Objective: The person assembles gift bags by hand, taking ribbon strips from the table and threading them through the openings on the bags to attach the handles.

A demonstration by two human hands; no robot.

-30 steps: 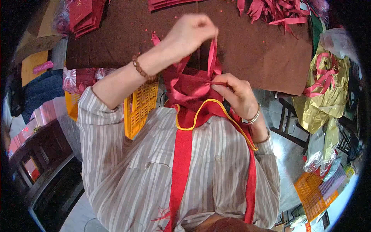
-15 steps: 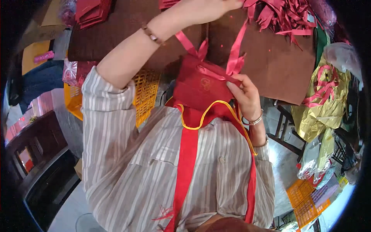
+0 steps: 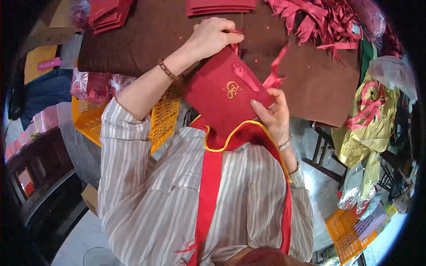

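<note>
A dark red gift bag (image 3: 217, 91) with a gold emblem is held tilted in front of my chest, at the near edge of the table. My right hand (image 3: 274, 114) pinches its right edge, thumb on the front face. At the bag's upper left corner, my left hand (image 3: 215, 37) is closed on a red ribbon (image 3: 234, 47); its fingertips are partly hidden. A ribbon strip (image 3: 245, 77) crosses the bag's front near the top, and another ribbon end (image 3: 276, 66) sticks up beside my right hand.
Stacks of dark red bags (image 3: 221, 6) lie on the brown-covered table (image 3: 324, 84). A heap of cut ribbons (image 3: 315, 20) is at the far right. An orange basket (image 3: 88, 119) stands to my left, gold wrapping (image 3: 359, 137) hangs at the right, and a red apron (image 3: 208, 190) covers my front.
My left hand has come down and left from the far side of the table to the bag's corner. The bag has turned and tilted, its emblem now plainer. My right hand keeps its hold.
</note>
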